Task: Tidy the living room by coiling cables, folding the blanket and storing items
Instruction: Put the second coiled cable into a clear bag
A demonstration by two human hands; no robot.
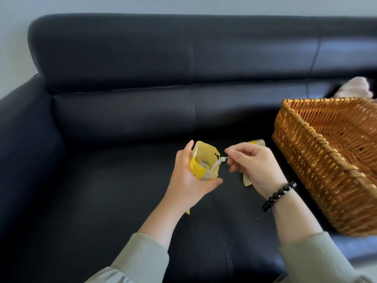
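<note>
Progress: early to middle, by judgement. White cable (pixel 216 164) sits mostly coiled inside yellow pouch (pixel 204 157), its plug end not yet tucked in. Left hand (pixel 190 177) grips the pouch from behind, its mouth turned toward the other hand. Right hand (pixel 258 167) pinches the cable's plug end between thumb and forefinger, just beside the pouch mouth; other fingers loosely curled. Second yellow pouch (pixel 256 142) lies on sofa seat (pixel 122 180) under the right hand, contents hidden. Wicker basket (pixel 306 154), on the seat to the right: nothing in its visible part. Pale pink fabric (pixel 356 89) behind the basket, possibly the blanket, blurred. Folding and storing appear outstanding.
</note>
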